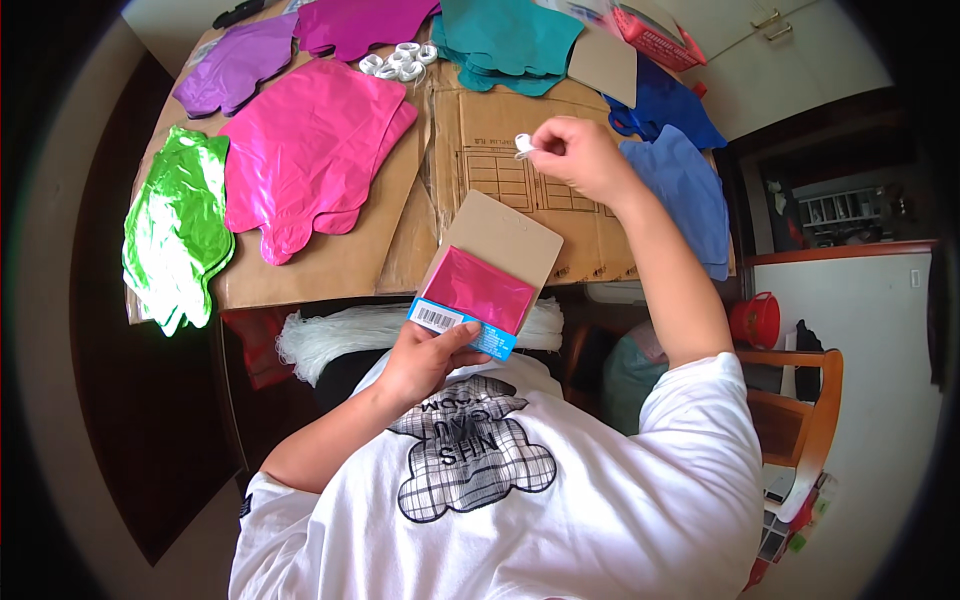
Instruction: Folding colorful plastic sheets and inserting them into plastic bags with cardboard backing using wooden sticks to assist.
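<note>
My left hand (425, 360) grips the lower end of a brown backing card (508, 232) close to my body, thumb on top. On that card lies a folded magenta foil sheet (475, 288), with a blue printed label (463, 328) across its bottom. Over the table's right half, my right hand (580, 155) pinches a small white coil of string or ribbon (523, 146) between thumb and fingers. Similar white coils (400, 62) sit in a little pile at the table's far middle.
Cardboard (330, 265) covers the table. Flat foil stacks lie around it: green (175, 225), pink (310, 150), purple (240, 65), magenta (365, 22), teal (505, 45), dark blue (665, 105) and light blue (680, 195). White strands (335, 340) hang below the near edge. A chair (800, 400) stands right.
</note>
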